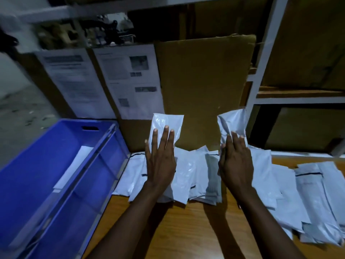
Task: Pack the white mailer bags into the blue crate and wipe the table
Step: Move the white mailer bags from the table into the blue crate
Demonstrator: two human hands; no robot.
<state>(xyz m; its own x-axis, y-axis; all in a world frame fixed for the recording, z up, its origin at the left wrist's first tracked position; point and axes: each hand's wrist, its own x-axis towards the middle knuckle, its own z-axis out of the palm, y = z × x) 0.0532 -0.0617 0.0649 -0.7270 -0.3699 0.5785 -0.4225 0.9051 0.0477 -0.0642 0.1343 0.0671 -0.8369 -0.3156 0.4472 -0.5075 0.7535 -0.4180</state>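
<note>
One blue crate (112, 165) at the left of the frame holds a single flat white bag (74, 169). Beside it, on the wooden surface (196, 230), lies one overlapping heap of white mailer bags (261, 174), too many to count. At centre, the left hand (160, 159) and right hand (236, 161) each rest on one raised bag, left raised bag (166, 124) and right raised bag (231, 120), each grip spread, fingers straight.
</note>
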